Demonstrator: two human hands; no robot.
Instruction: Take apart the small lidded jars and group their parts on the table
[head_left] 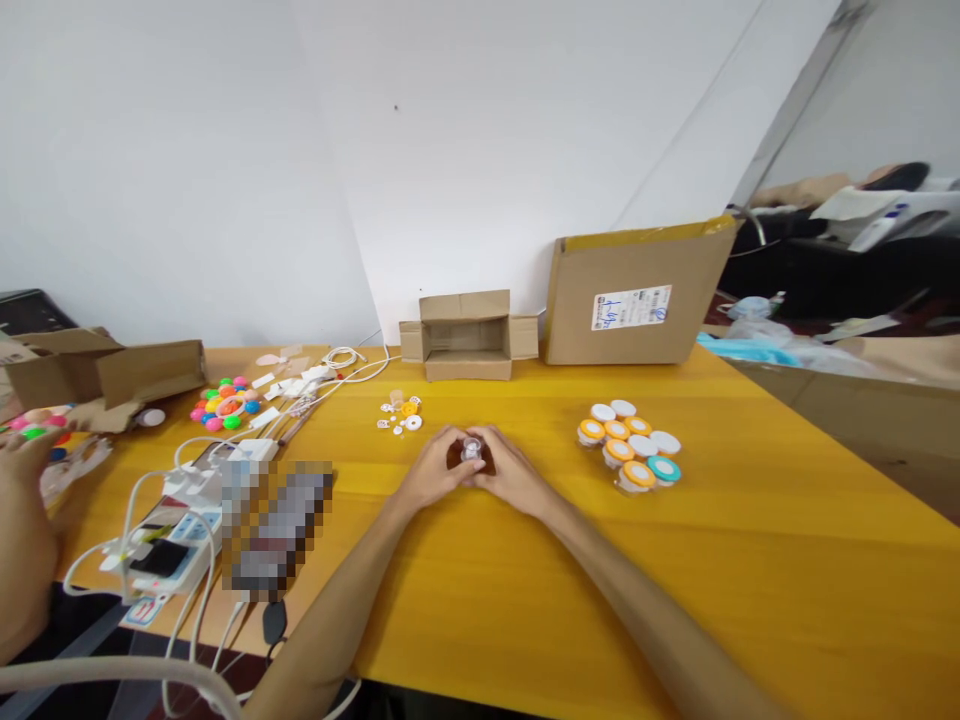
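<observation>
Both of my hands meet over the middle of the wooden table (480,600). Between them is a small clear plastic cup-shaped piece (471,449) with something pale inside. My left hand (436,468) wraps it from the left with fingers curled and thumb across the front. From the other side my right hand (511,470) closes round it the same way. Just beyond my left hand lie small loose parts (401,412), white discs and bits with an orange ring. To the right stands a cluster of clear round containers (632,445) with white, orange and teal tops.
An opened cardboard box (467,345) and a large sealed carton (637,300) stand by the wall. Leftward are colourful balls (225,403), power strips (191,530) with trailing cables, and a blurred-out phone (277,530). Another person's hand (26,470) reaches in at the left edge.
</observation>
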